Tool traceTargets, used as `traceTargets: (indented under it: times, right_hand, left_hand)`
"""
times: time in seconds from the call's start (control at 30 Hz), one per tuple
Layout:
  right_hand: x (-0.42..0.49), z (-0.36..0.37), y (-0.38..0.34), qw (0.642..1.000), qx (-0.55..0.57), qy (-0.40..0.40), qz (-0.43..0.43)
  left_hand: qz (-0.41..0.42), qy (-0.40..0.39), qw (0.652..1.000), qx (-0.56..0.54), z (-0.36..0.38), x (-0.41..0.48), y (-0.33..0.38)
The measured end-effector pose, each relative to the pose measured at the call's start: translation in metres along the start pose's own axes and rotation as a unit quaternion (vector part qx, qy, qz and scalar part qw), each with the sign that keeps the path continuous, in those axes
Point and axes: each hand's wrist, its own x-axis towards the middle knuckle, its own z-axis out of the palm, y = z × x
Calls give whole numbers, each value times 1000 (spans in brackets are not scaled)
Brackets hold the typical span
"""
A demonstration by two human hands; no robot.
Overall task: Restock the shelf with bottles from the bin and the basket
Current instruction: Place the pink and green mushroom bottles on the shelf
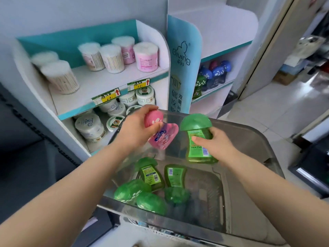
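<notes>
progress: midway | left grip (137,129) clamped on pink bottle (164,138) | right grip (214,142) clamped on green bottle (195,123) | bin (249,133) holds roughly five more | shelf (219,87) partly stocked

The white cardboard shelf (106,81) behind the clear plastic bin (258,134) is lit brightly and evenly, with a cool cast. Right of the bin, the pale tiled floor (263,107) is washed out by glare; left of it, a dark area is underexposed. Above the bin, the pink mushroom-capped bottle (164,138) is smeared by motion blur, the raised green mushroom-capped bottle (197,132) less so. Straight edges are bowed by wide-angle distortion.
</notes>
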Motion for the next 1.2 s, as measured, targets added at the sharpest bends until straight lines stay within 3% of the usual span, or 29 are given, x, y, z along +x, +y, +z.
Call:
traceTargets:
  times: [0.13, 0.57, 0.87, 1.2]
  right_hand:
    - [-13, 17, -46, 994, -9, 19, -103]
    - [-105, 136, -172, 929, -19, -92, -358]
    - [-220, 257, -218, 893, -4, -162, -420]
    - [-349, 420, -238, 861, 26, -237, -449]
  left_hand:
    - [-10, 30, 999, 32, -46, -15, 13]
    - [-122, 161, 977, 65, -215, -154, -4]
    - [-170, 228, 951, 118, -345, -293, -34]
    - [-232, 331, 890, 210, -475, -451, -116]
